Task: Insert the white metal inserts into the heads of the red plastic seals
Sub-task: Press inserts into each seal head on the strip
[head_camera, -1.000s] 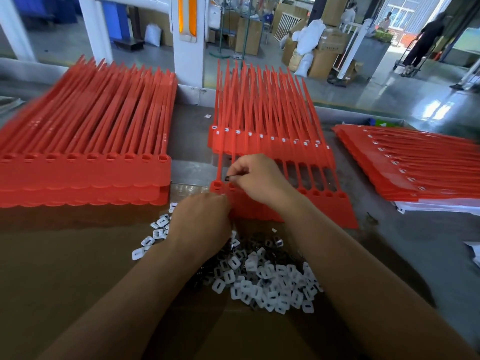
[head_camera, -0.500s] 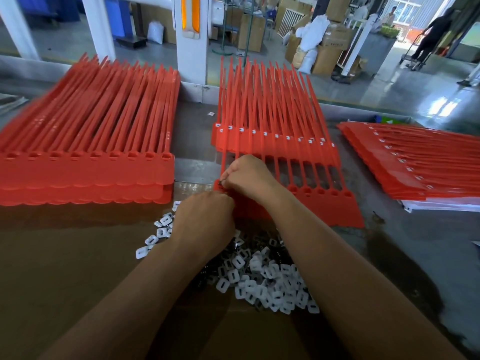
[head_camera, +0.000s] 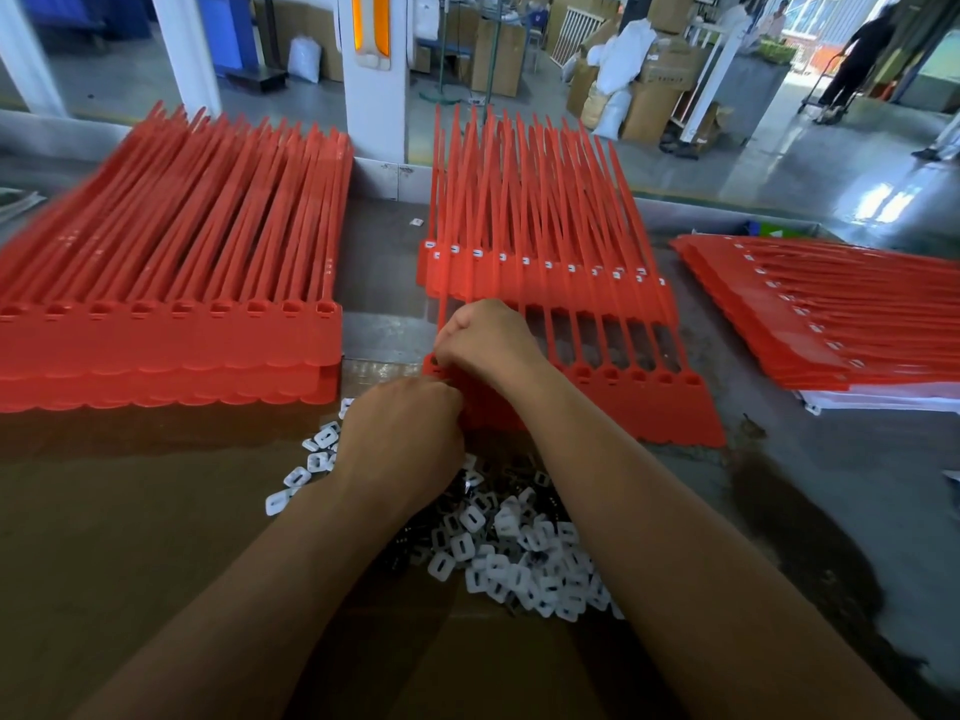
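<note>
A strip of joined red plastic seals (head_camera: 649,407) lies flat in front of me, its heads in a row with open sockets. My right hand (head_camera: 488,340) is curled over the leftmost head, its fingertips pinched together at the socket; the white metal insert it carries is hidden under them. My left hand (head_camera: 400,439) sits just below, at the strip's near left corner, knuckles up. Its fingers are tucked under and out of sight. A loose pile of white metal inserts (head_camera: 519,553) lies between my forearms.
A tall stack of red seals (head_camera: 171,345) with bare sockets stands at the left. Behind the strip lies a fanned stack (head_camera: 545,241) with white inserts in its heads. More fitted seals (head_camera: 831,314) lie at the right. Brown cardboard (head_camera: 130,511) covers the near table.
My right hand has dropped from above the strip onto the leftmost head, taking the pinched insert with it. My left hand has shifted slightly up towards the strip's corner.
</note>
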Available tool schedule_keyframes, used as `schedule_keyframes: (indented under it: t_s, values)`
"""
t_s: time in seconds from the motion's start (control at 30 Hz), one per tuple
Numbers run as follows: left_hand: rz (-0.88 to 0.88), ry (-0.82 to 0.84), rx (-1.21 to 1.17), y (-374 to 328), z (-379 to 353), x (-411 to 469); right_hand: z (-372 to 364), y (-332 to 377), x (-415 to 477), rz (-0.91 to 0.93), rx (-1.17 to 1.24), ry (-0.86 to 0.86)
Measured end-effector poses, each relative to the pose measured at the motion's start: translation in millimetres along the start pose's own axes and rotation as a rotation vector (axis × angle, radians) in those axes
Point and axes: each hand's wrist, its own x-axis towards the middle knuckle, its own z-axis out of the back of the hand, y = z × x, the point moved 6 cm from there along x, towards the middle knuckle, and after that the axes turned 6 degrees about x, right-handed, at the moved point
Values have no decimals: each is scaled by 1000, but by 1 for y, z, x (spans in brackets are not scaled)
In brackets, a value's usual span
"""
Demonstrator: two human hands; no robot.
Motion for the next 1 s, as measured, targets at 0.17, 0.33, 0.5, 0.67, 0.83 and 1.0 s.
schedule_keyframes:
  t_s: [0.17, 0.33, 0.5, 0.67, 0.83, 1.0]
  values:
    - [-2, -1, -2, 0, -1, 0, 1, -3, 3, -23, 45, 18]
    - [-12, 15, -29, 1, -3, 1, 0, -6, 1, -30, 120, 82]
    - [-16, 18, -56, 2, -3, 1, 6, -6, -7, 52, 184, 85]
    - [-13, 18, -71, 3, -2, 1, 23, -6, -23, 123, 237, 47]
    - [3, 25, -59, 3, -5, 2, 44, -17, -54, 154, 98, 160]
    - [16, 42, -71, 4, -7, 3, 49, -30, -87, 120, -17, 374]
